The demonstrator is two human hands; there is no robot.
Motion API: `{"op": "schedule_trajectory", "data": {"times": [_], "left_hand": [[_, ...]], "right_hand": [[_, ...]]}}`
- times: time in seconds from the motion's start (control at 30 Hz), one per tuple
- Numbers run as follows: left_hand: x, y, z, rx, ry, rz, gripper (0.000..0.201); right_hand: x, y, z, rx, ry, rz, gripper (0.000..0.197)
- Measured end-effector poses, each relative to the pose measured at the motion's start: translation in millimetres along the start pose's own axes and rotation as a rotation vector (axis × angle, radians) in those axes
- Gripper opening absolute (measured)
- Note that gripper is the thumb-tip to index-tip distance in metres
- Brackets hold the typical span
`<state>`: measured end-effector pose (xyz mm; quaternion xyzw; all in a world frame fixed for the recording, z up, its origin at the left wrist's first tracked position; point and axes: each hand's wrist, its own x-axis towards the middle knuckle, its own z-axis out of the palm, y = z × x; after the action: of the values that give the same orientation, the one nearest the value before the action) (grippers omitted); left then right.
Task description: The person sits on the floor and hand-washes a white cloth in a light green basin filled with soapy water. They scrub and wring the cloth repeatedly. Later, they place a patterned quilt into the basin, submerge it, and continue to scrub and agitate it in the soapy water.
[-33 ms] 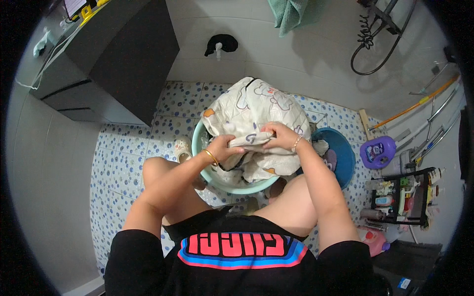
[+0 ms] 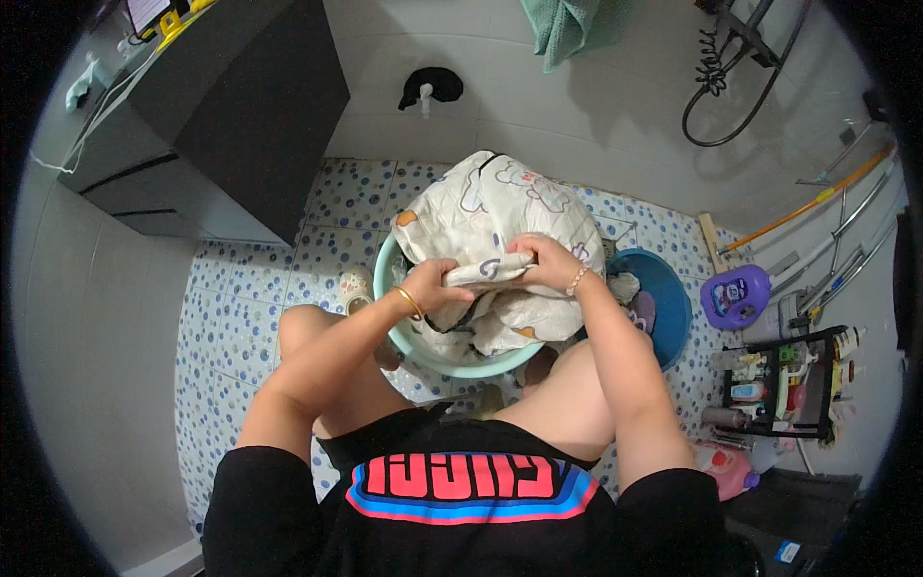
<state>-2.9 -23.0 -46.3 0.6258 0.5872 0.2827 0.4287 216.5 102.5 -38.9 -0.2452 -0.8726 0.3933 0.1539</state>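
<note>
- Cream, crumpled printed cloth is heaped in the round mint-green plastic basin; its left side is rested against the left rim, while its bulk is piled above the far and right rims.
- Near the left and near rims, paler folds are seen low inside; whether they are part of the same cloth cannot be told.
- By the bare left hand, ringed at the wrist by a smooth gold-coloured bangle, the near-middle of the cloth is grasped, with thumb and fingers closed on it.
- Between the hands, a narrow roll is bunched; its long axis is laid left to right, tilted slightly toward the far rim at its right end. For the rounded heap itself, no clear axis or pointing end can be made out.
- By the bare right hand, the roll's right end is pinched between thumb and fingers.
- Handling is judged to be partway: one section has been gathered, and most of the cloth is left loose. How much has been handled cannot be told.
</note>
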Motion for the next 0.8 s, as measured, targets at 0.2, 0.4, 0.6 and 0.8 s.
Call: {"op": "schedule_trajectory", "data": {"times": [0.2, 0.4, 0.6, 0.8], "left_hand": [[6.1, -18.6, -3.0, 0.183, 0.2, 0.141, 0.024], [49.9, -55.3, 40.5, -0.698, 0.379, -0.113, 0.02], [72.5, -94.6, 62.7, -1.71, 0.132, -0.226, 0.027], [68.0, -84.0, 61.1, -1.68, -0.008, -0.096, 0.028]], "right_hand": [[1.5, 5.6, -4.3, 0.386, 0.17, 0.173, 0.033], [33.3, 10.0, 25.1, 0.066, 0.403, 0.312, 0.041], [34.6, -34.5, 114.0, -0.431, 0.27, 0.014, 0.018], [53.2, -33.8, 112.6, -0.301, 0.447, -0.028, 0.017]]}}
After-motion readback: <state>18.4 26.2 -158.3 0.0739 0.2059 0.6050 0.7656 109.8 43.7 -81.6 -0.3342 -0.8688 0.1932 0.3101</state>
